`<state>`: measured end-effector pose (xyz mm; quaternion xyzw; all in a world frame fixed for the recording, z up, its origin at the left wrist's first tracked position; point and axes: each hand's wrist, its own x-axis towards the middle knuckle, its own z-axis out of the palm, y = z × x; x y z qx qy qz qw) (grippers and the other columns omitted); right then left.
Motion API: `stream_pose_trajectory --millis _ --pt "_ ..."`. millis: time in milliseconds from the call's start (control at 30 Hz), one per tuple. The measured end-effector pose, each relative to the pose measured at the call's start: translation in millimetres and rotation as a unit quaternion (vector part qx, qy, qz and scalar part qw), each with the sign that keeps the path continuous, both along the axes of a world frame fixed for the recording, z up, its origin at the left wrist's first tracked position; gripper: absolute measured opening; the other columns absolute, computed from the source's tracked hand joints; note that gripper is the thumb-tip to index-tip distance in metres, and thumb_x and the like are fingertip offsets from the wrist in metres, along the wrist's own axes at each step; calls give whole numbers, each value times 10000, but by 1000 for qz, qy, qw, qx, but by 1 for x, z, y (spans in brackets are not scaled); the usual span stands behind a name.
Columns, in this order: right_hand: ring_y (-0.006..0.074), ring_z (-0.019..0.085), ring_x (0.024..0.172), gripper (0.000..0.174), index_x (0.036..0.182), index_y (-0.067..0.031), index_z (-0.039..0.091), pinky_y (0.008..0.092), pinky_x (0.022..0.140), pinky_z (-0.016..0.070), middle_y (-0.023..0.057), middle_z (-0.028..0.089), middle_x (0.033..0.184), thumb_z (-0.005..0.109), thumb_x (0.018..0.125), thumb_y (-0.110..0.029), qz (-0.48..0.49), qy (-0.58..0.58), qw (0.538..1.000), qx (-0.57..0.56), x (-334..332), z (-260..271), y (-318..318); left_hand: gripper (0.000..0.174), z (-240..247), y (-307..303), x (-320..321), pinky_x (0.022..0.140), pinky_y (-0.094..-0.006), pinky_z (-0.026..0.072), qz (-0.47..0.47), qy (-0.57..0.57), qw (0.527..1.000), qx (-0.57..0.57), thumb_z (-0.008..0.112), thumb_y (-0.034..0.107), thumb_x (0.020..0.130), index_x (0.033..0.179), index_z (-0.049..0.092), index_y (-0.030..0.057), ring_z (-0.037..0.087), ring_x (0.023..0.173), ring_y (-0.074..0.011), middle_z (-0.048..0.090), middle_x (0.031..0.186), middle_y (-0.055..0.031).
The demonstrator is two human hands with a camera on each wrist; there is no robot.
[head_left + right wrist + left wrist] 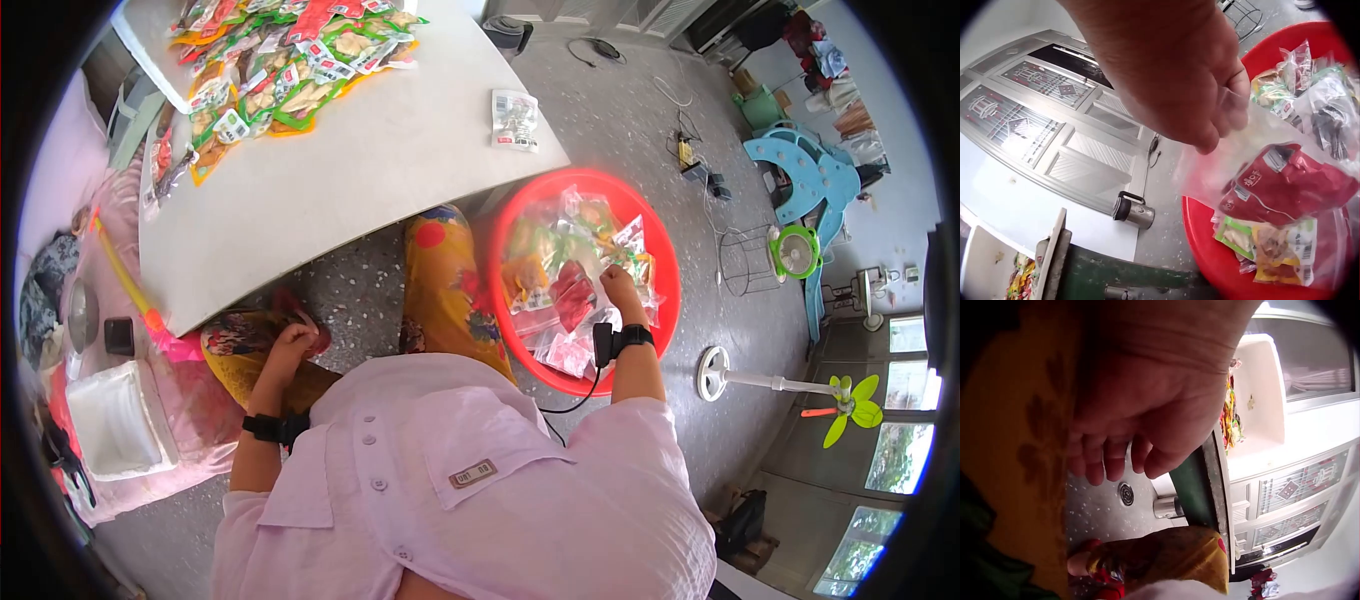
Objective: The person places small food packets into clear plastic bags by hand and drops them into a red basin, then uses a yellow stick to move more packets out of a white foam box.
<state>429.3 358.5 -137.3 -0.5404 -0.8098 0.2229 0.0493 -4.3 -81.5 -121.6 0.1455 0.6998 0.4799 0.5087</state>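
My right hand (622, 290) pinches the top of a clear plastic bag (1200, 172) over the red tub. Inside that bag shows a dark red snack packet (1272, 181) with white print. Around and under it in the red tub (672, 285) lie several other clear bags with green, yellow and silver packets (1282, 247). My left hand (290, 350) hangs by my left thigh, fingers loosely curled and holding nothing. In the left wrist view its palm and fingertips show above the speckled floor.
A white table (350, 190) bears a heap of colourful packets (290, 85) and a white box at its far left. One pale packet (515, 120) lies near the table's right corner. At left, a white foam box (120, 420) sits on pink cloth. A white stand fan (770, 382) stands at right.
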Motion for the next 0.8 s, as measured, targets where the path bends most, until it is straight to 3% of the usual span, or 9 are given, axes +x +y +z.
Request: stream_pose_trajectory --millis 67,100,200,333,467,533,700,733,800 --pt "289 564 707 183 757 -17 537 356 642 432 164 576 723 501 725 -194 -10 -18 998 61 -1 -13 19 120 5 4 2 640 -218 395 17 -7 1000 -9 525 168 794 852 522 64 465 723 -78 511 783 13" --pt "386 539 734 178 752 -22 521 448 646 431 220 561 751 448 759 -184 6 -27 993 116 -9 -3 20 122 7 4 3 643 -221 398 26 -10 999 -19 524 170 794 859 521 67 468 729 -80 513 793 12" --pt "382 545 688 179 709 -25 512 457 620 433 210 561 709 457 767 -185 -20 -32 980 197 -37 15 24 128 3 2 1 650 -226 406 36 -20 999 -29 523 172 794 873 519 72 476 747 -85 517 820 9" --pt "277 580 670 119 719 -88 529 399 560 458 129 588 726 443 759 -160 41 -143 938 314 -69 -30 23 127 -1 -1 2 656 -229 411 61 -25 998 -20 519 171 796 875 518 72 479 756 -87 517 821 9" --pt "339 580 767 212 834 -56 534 446 650 464 179 590 788 378 794 -194 22 -183 980 73 -102 -71 -25 125 6 -2 3 666 -235 421 66 -25 997 -17 523 167 792 874 513 72 497 764 -101 524 824 -6" --pt "331 557 863 226 878 -63 549 421 711 455 169 577 891 447 773 -235 -6 -157 987 -34 -122 -74 -47 132 1 -5 0 678 -237 433 61 -26 998 -13 534 169 786 871 502 74 523 767 -121 534 839 -31" --pt "359 549 746 240 826 1 553 429 663 435 234 557 851 463 762 -213 139 -61 983 99 -136 -113 -67 106 30 -2 6 646 -217 421 115 -8 992 46 519 152 801 850 513 58 496 718 -89 521 777 -14" --pt "360 543 767 205 831 -9 558 428 656 427 221 562 826 446 766 -168 126 -10 992 27 -143 -102 -64 100 41 -4 2 634 -209 414 138 5 989 60 512 142 805 847 516 52 484 699 -77 514 761 -6" --pt "351 544 737 183 841 -18 557 412 647 433 200 566 766 440 775 -142 124 134 981 73 -154 -82 -66 68 53 -16 -14 600 -209 410 150 90 978 111 503 116 807 833 513 54 482 659 -79 512 719 -3"
